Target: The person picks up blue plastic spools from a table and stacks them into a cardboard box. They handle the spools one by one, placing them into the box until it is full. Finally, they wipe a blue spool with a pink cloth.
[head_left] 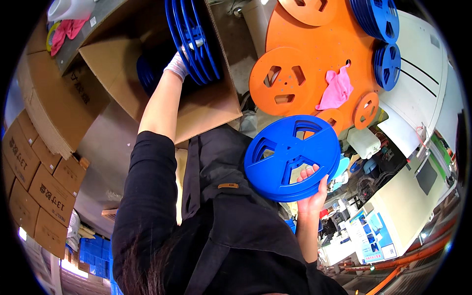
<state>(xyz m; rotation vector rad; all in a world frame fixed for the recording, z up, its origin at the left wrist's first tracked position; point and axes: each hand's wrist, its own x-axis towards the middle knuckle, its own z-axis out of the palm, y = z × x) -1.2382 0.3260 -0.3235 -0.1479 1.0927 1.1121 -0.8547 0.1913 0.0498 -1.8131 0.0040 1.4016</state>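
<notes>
The head view showed work seemingly partway: some blue reels [145, 73] already lay deep in the cardboard box [209, 112], while an upper stack [387, 22] and a lower stack [390, 66] sat outside, by the orange tabletop [324, 44]'s right edge. The left arm reached forward, its gloved left hand [179, 64] curled around upright reels [195, 33] near the box's right edge. The bare right hand [314, 195], half closed, gripped a tilted reel stack [289, 149] near the tabletop's near edge, fingers through a cutout.

Left fingers [195, 44] hold one blue reel stack [196, 33], right fingers [309, 170] another [289, 146]; beyond these, two more stacks [388, 65], four orange discs [282, 89], one pink cloth [336, 89].
</notes>
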